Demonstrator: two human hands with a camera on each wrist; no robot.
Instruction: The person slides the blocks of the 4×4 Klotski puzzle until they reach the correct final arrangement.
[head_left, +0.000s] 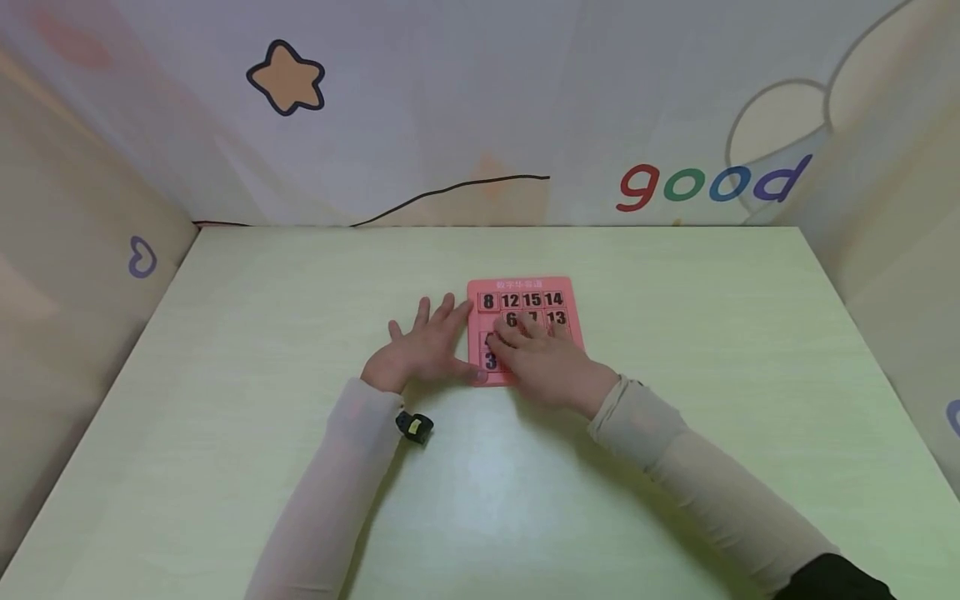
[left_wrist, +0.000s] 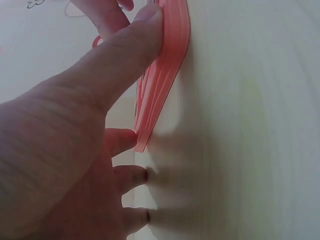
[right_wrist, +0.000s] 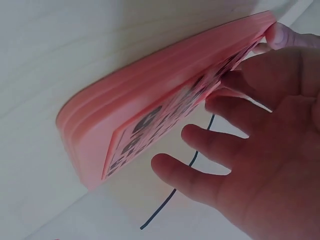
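A pink sliding number puzzle point(head_left: 520, 285) lies on the table, its black-numbered tiles facing up. The top row reads 8, 12, 15, 14, and a bare pink slot shows left of the 6. My left hand point(head_left: 427, 348) is spread at the puzzle's left side, its thumb point(left_wrist: 145, 30) against the near corner and its index finger by the left edge. Over the tiles lies my right hand point(head_left: 553, 371), fingers extended and slightly bent, hiding much of the lower rows. In the right wrist view several of its fingers point(right_wrist: 187, 177) stand apart beside the tile face.
The pale green table point(head_left: 247, 350) extends around the puzzle. A printed backdrop with a star point(head_left: 287, 77) and the word "good" rises behind it, with fabric side walls left and right. A small black device point(head_left: 415, 427) sits at my left wrist.
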